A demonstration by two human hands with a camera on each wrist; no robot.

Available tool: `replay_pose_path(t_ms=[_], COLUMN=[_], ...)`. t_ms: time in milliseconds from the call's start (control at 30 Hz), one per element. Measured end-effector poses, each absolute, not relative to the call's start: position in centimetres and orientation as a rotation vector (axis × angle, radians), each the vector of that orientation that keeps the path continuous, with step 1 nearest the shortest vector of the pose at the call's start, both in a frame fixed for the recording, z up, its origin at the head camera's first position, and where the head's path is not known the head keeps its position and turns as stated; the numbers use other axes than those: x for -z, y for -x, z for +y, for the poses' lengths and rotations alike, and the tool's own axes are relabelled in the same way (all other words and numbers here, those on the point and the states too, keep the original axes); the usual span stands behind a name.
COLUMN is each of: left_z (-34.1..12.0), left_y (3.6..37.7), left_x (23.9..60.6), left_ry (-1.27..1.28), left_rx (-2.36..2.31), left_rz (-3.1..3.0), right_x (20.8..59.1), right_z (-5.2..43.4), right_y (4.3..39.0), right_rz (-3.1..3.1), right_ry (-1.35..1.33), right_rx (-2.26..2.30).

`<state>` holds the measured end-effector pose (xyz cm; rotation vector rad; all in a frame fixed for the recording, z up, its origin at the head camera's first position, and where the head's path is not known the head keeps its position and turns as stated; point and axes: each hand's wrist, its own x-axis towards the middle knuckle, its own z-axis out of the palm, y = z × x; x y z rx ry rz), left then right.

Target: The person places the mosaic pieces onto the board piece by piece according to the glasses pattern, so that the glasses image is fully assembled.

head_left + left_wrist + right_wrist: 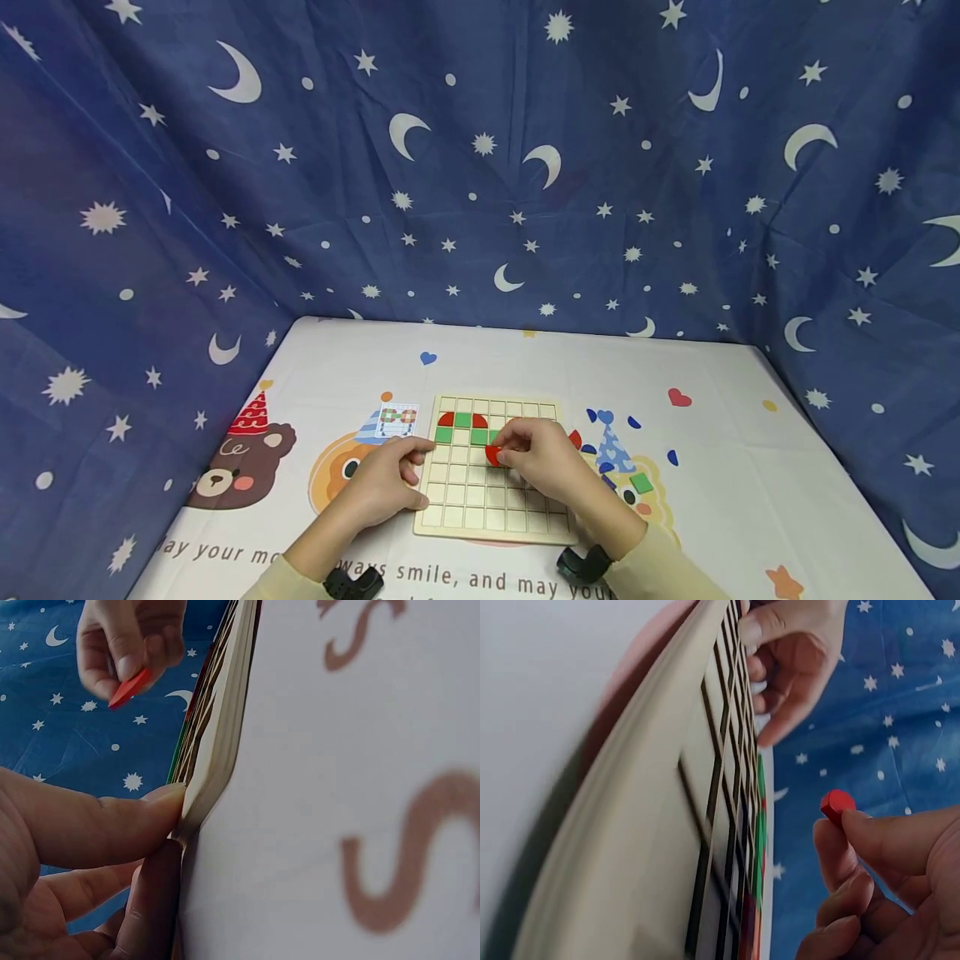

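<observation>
Blue cloth fills most of my head view, a curtain scattered with pale moons and stars. Below it I have the desk under a white printed cover, with a brown bear in a party hat at the left. Next in size is the pale wooden board, lying flat with its grid facing up. Its far left cells carry green squares and curved red pieces.

I see the right hand over the board, thumb and forefinger pinching a small red piece; my wrist views show that piece tilted and lifted clear of the grid. The left hand touches the board's left edge, thumb and forefinger spread apart along it, the other fingers loosely bent.

Just beside the board's far left side I find a small pattern card. Over on the right lie one loose green tile and, smaller still, several blue pieces.
</observation>
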<state>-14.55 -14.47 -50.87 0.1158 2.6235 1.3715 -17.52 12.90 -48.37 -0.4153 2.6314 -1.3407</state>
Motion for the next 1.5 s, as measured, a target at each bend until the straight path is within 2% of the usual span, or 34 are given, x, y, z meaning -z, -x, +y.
replay_pose_path(t_ms=[567, 1500], left_z=[-14.4, -14.4], left_y=[14.6, 14.7], left_x=[51.0, 50.9], left_ry=[-0.106, -0.085], left_rx=[-1.368, -1.386], left_rz=[2.633, 2.610], right_x=[49.4, 50.2], right_z=[5.9, 4.8], right_y=[19.1, 18.8], right_rz=[2.678, 2.841], right_ry=[0.515, 0.533], right_rx=[1.162, 0.960])
